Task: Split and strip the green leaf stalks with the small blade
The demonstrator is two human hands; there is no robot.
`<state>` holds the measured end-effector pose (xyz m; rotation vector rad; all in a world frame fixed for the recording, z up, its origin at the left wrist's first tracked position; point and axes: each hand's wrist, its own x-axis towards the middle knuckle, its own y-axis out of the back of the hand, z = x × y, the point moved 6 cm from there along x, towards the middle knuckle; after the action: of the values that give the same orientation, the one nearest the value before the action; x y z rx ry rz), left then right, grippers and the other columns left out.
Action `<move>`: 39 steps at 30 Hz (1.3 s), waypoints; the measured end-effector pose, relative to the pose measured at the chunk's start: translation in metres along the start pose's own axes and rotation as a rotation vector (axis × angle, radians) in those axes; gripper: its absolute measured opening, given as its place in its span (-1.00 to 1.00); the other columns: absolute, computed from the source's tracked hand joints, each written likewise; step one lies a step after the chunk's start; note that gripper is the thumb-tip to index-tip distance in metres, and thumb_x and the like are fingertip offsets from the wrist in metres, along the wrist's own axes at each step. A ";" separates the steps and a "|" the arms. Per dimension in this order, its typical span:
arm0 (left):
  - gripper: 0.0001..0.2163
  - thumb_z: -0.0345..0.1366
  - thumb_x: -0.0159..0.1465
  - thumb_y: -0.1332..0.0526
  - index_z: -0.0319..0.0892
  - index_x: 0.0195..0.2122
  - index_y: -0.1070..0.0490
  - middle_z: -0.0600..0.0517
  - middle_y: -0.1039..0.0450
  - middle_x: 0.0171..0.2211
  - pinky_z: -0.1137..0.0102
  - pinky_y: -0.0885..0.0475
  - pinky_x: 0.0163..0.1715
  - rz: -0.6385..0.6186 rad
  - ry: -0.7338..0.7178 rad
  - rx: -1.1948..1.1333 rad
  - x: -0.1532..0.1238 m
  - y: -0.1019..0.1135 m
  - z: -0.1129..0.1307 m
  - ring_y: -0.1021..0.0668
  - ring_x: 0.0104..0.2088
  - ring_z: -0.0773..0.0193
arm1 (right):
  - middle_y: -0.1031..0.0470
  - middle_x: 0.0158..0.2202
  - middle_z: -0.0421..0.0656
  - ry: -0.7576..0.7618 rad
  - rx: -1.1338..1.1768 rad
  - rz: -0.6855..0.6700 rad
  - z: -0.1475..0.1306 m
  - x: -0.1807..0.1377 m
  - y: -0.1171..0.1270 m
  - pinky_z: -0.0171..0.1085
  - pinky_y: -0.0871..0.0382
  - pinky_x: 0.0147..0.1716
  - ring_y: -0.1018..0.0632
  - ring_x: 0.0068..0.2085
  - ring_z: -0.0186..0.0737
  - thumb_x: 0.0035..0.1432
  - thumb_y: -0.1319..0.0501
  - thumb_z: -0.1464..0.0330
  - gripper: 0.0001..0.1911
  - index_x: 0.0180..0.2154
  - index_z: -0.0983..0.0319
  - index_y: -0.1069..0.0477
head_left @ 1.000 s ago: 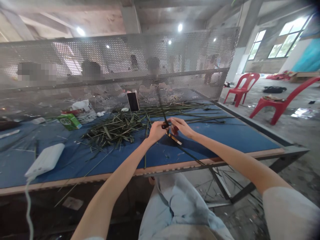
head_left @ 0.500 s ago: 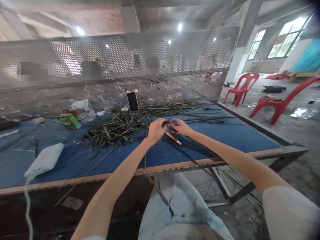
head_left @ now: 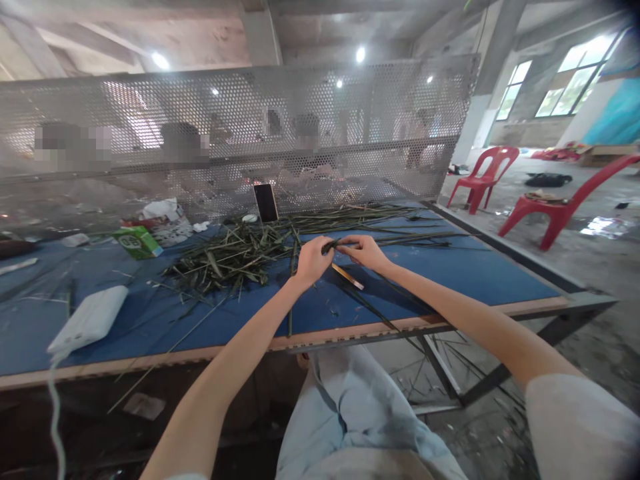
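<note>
My left hand [head_left: 314, 261] is closed around a small dark green bundle of leaf strips [head_left: 330, 246] above the blue tabletop. My right hand [head_left: 369, 253] meets it from the right, thumb and fingers pinched at the bundle's other end. Exactly how the strips are folded is hidden by the fingers. Just below the hands lies a slim yellow-and-silver tool [head_left: 347, 276], its kind unclear. To the left is a heap of cut green leaf pieces [head_left: 225, 260]. Long green strips [head_left: 370, 217] stretch across the table behind the hands.
A phone [head_left: 266, 203] leans upright against the perforated metal screen [head_left: 370, 133]. At left are a green box [head_left: 137, 243] and a white power bank [head_left: 90, 320] with a cable. Red plastic chairs [head_left: 487, 173] stand beyond the table's right edge. People sit behind the screen.
My right hand's fingers have straightened and drawn together, and the hand has shifted slightly right at the leaf strips. My left hand stays almost where it was.
</note>
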<state>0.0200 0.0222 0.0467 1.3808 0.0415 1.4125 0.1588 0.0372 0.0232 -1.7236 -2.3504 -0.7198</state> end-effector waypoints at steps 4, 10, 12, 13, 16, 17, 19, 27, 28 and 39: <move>-0.83 -0.41 0.14 -0.18 -0.20 -0.27 -0.54 -0.04 -0.54 -0.34 0.41 -0.36 -0.29 -0.005 0.041 -0.069 0.000 -0.003 -0.005 -0.52 -0.33 0.23 | -0.20 -0.80 -0.32 0.013 -0.044 0.012 0.001 0.001 0.004 -0.37 -0.01 -0.71 -0.17 -0.73 -0.43 0.04 -0.26 0.13 -0.61 -0.23 0.31 -0.52; -0.79 -0.39 0.09 -0.21 -0.24 -0.25 -0.55 -0.03 -0.56 -0.31 0.42 -0.40 -0.26 -0.100 0.168 -0.367 0.005 -0.010 -0.008 -0.54 -0.30 0.24 | -0.18 -0.80 -0.34 0.022 -0.116 0.040 -0.005 0.000 0.011 -0.38 0.00 -0.70 -0.15 -0.73 -0.43 0.06 -0.22 0.17 -0.66 -0.26 0.31 -0.52; -0.82 -0.34 0.12 -0.21 -0.26 -0.30 -0.56 -0.02 -0.55 -0.38 0.46 -0.38 -0.39 -0.143 0.246 -0.489 0.005 -0.011 -0.009 -0.51 -0.42 0.30 | -0.16 -0.80 -0.35 0.028 -0.142 0.029 -0.008 0.000 0.011 -0.38 0.02 -0.69 -0.14 -0.73 -0.44 0.07 -0.21 0.18 -0.67 -0.27 0.31 -0.51; -0.82 -0.30 0.13 -0.22 -0.27 -0.33 -0.56 -0.01 -0.53 -0.44 0.48 -0.35 -0.48 -0.169 0.283 -0.540 0.005 -0.012 -0.010 -0.46 -0.50 0.35 | -0.16 -0.79 -0.35 0.032 -0.155 0.019 -0.010 0.000 0.011 -0.39 0.03 -0.69 -0.13 -0.73 -0.45 0.07 -0.21 0.18 -0.68 -0.28 0.31 -0.50; -0.74 -0.15 0.11 -0.28 -0.28 -0.37 -0.57 0.03 -0.46 -0.54 0.50 -0.20 -0.64 -0.257 0.366 -0.657 0.002 -0.013 -0.014 -0.29 -0.66 0.47 | -0.16 -0.78 -0.35 0.046 -0.201 -0.015 -0.011 -0.001 0.010 -0.39 0.06 -0.69 -0.11 -0.72 -0.46 0.08 -0.19 0.19 -0.68 -0.28 0.32 -0.50; -0.72 -0.12 0.09 -0.31 -0.29 -0.38 -0.57 0.03 -0.45 -0.55 0.51 -0.17 -0.66 -0.285 0.385 -0.687 0.001 -0.014 -0.015 -0.26 -0.68 0.49 | -0.16 -0.78 -0.35 0.048 -0.216 -0.028 -0.011 -0.001 0.009 -0.39 0.06 -0.68 -0.12 -0.72 -0.46 0.08 -0.19 0.18 -0.67 -0.28 0.32 -0.51; -0.68 -0.08 0.04 -0.35 -0.29 -0.39 -0.57 0.03 -0.44 -0.55 0.51 -0.13 -0.67 -0.341 0.407 -0.728 0.000 -0.015 -0.017 -0.23 -0.68 0.51 | -0.16 -0.78 -0.35 0.044 -0.243 -0.060 -0.011 0.000 0.009 -0.39 0.03 -0.68 -0.15 -0.72 -0.45 0.08 -0.19 0.17 -0.65 -0.29 0.33 -0.51; -0.72 -0.11 0.04 -0.35 -0.28 -0.46 -0.54 0.03 -0.43 -0.55 0.50 -0.06 -0.68 -0.372 0.447 -0.785 0.001 -0.020 -0.021 -0.22 -0.69 0.53 | -0.10 -0.79 -0.34 -0.148 -0.152 -0.175 0.006 0.013 0.025 -0.37 0.05 -0.69 -0.14 -0.72 -0.47 -0.02 -0.30 0.02 -0.54 -0.60 0.28 -0.34; -0.73 -0.12 0.03 -0.36 -0.28 -0.46 -0.54 0.02 -0.43 -0.55 0.50 -0.05 -0.69 -0.359 0.462 -0.812 0.001 -0.020 -0.021 -0.21 -0.69 0.53 | -0.07 -0.79 -0.35 -0.197 -0.053 -0.200 0.010 0.015 0.028 -0.37 0.03 -0.69 -0.12 -0.72 -0.48 -0.01 -0.30 0.02 -0.53 -0.61 0.26 -0.30; -0.76 -0.18 0.01 -0.40 -0.30 -0.47 -0.52 -0.05 -0.47 -0.46 0.48 -0.06 -0.67 -0.324 0.557 -1.067 0.002 -0.022 -0.023 -0.25 -0.67 0.54 | -0.52 -0.25 -0.09 -0.317 0.824 -0.177 0.004 0.012 0.040 -0.31 -0.45 -0.29 -0.54 -0.20 -0.26 0.27 -0.03 0.22 -0.74 -0.23 0.23 -0.41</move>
<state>0.0183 0.0464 0.0257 0.0861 -0.1104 1.1951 0.1926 0.0585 0.0363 -1.3145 -2.4649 0.5093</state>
